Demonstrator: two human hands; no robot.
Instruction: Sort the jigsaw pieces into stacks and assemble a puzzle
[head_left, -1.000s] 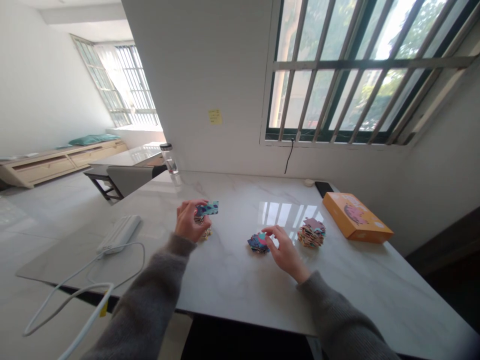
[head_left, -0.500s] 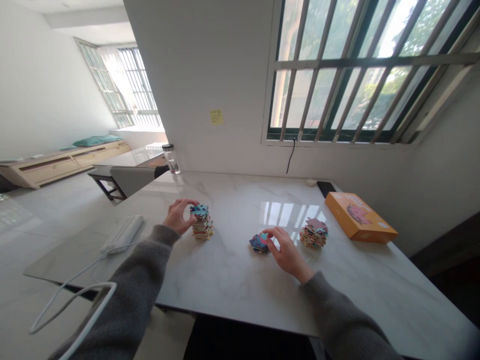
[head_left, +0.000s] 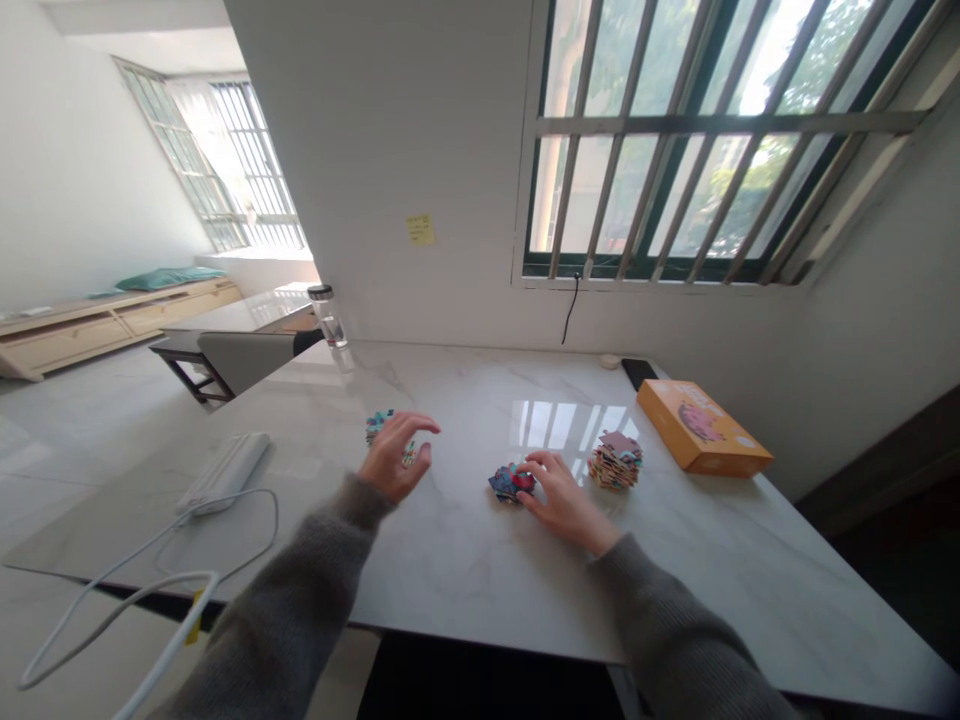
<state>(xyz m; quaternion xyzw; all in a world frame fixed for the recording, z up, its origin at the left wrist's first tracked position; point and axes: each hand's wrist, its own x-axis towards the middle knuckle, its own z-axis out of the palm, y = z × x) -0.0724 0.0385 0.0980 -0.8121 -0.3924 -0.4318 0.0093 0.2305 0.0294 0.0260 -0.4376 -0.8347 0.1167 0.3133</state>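
My left hand point(head_left: 396, 455) is over the table, thumb and fingers apart with nothing between them. It partly hides a tall stack of jigsaw puzzle pieces point(head_left: 377, 425) with a teal piece on top. Farther right, my right hand point(head_left: 561, 500) has its thumb and fingertips around the edge of a low pile of dark blue puzzle pieces point(head_left: 502, 484). A red puzzle piece point(head_left: 520, 481) lies between those fingertips, partly covered by them. Just beyond the right hand stands another stack of puzzle pieces point(head_left: 615, 462), topped by a mauve one.
An orange box point(head_left: 701, 428) lies at the right, with a black phone point(head_left: 639, 375) behind it. A clear bottle point(head_left: 328, 318) stands at the back left corner. On the left are a white power strip point(head_left: 225, 472) and looping white cables point(head_left: 112, 610).
My left hand has left the top of the tall stack and moved right, in front of it. At the low pile, a red piece shows where a teal and pink one was.
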